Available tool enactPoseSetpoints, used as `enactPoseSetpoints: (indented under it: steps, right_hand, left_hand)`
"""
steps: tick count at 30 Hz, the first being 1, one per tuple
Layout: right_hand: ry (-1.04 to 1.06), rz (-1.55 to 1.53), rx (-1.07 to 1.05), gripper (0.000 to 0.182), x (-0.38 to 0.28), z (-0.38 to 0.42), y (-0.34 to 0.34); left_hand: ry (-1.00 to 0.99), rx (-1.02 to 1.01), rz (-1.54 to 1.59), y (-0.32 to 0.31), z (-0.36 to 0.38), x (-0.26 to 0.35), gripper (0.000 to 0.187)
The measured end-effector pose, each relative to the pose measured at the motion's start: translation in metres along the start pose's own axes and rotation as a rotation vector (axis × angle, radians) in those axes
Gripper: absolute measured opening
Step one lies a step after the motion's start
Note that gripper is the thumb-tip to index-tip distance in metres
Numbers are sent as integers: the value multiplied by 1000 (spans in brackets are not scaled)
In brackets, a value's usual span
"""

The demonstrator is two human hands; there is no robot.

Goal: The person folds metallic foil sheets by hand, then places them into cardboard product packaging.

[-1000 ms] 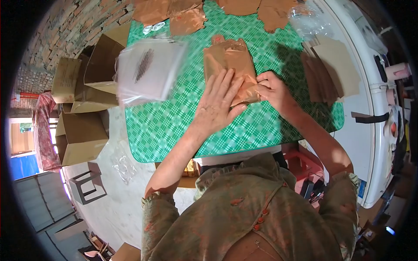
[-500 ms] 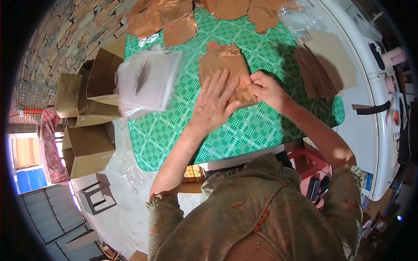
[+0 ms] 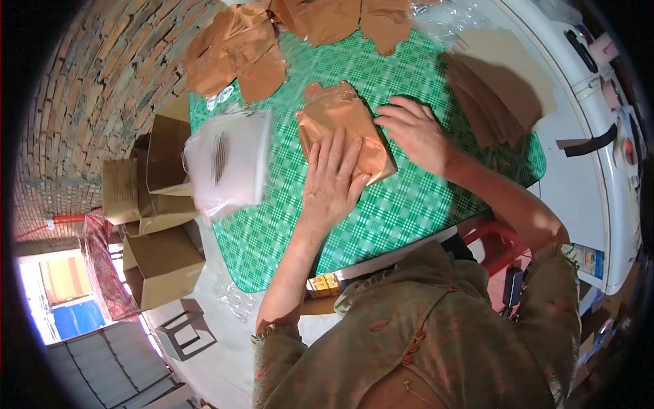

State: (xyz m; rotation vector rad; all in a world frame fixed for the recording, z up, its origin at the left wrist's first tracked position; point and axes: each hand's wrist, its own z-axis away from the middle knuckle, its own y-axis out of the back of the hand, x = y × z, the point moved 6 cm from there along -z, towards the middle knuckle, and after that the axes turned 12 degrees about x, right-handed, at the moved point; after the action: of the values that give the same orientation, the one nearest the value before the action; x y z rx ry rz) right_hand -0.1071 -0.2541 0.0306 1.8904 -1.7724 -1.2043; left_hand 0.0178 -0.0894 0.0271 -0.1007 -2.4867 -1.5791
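Note:
A flat rectangular packet in shiny copper-coloured foil lies on the green checked tablecloth, its far end crinkled and uneven. My left hand rests on the near left part of it, palm down with the fingers stretched out. Just off the packet's right edge is my right hand, its fingers loosely extended and nothing visible in them. What lies inside the foil is hidden.
Left of the packet sits a stack of clear plastic bags. More copper foil pieces lie along the far edge. Brown and beige sheets are fanned out at the right. Open cardboard boxes stand left of the table.
My right hand has let go of the packet's right edge and moved slightly away, its fingers opening. My left hand stays on the foil. The whole view has turned a little.

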Motion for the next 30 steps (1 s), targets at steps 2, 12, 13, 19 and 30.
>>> enactPoseSetpoints:
  steps: [2,12,13,19,30]
  right_hand:
    - [68,117,-75,40,-11,1,-4]
    - [242,118,-231,53,-13,4,-25]
    - [255,103,-223,54,-12,3,-27]
    - [262,54,-288,53,-10,2,-28]
    - [308,-40,-443,48,-10,15,-11]
  left_hand:
    - [0,-10,7,1,-2,1,69]
    - [3,-22,-2,0,-3,1,68]
    - [6,-32,-9,-1,-2,1,68]
    - [5,-77,-39,-4,-3,0,68]
    - [10,-71,-40,-4,-3,-1,68]
